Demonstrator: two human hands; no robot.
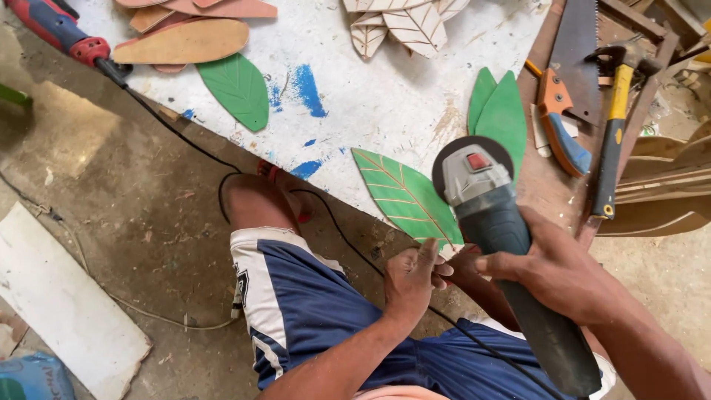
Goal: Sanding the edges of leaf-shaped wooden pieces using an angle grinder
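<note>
far left: white board (pixel 70 311) flat on the concrete floor (pixel 126 185); red and blue power tool (pixel 59 30) above it, its black cord (pixel 178 137) trailing right. plain green leaf (pixel 237 89) lies on the white painted sheet (pixel 355 96), bare wooden leaves (pixel 185 41) near it. centre: left hand (pixel 415 278) pins the near end of the veined green wooden leaf (pixel 406 196) to the sheet edge, fingers pressed down. right hand (pixel 555 270) clenched around the body of the angle grinder (pixel 496 222), disc over the leaf's right edge; contact unclear. far right: hand saw (pixel 574 81), yellow-handled hammer (pixel 615 126).
</note>
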